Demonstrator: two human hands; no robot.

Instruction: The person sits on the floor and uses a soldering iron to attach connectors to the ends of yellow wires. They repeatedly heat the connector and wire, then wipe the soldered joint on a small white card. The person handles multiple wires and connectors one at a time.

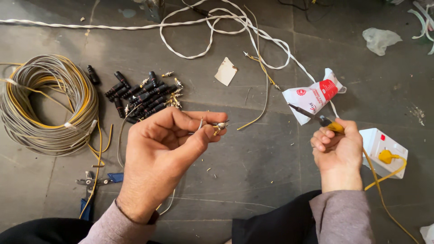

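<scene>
My left hand [162, 153] pinches a small metal connector [220, 126] with a thin grey wire [122, 135] attached, holding it up over the floor. My right hand [337, 147] grips the yellow handle of a soldering iron [312, 116], whose dark tip points left toward a white and red packet [314, 96]. The iron's tip is well to the right of the connector, apart from it. A yellow cord [384, 199] runs from the iron down past my right wrist.
A coil of grey and yellow wire [47, 104] lies at the left. A pile of black plug shells and metal connectors [142, 97] sits beyond my left hand. Blue-handled pliers [92, 185], a white socket box [384, 151] with a yellow plug, and white cables [217, 27] lie around.
</scene>
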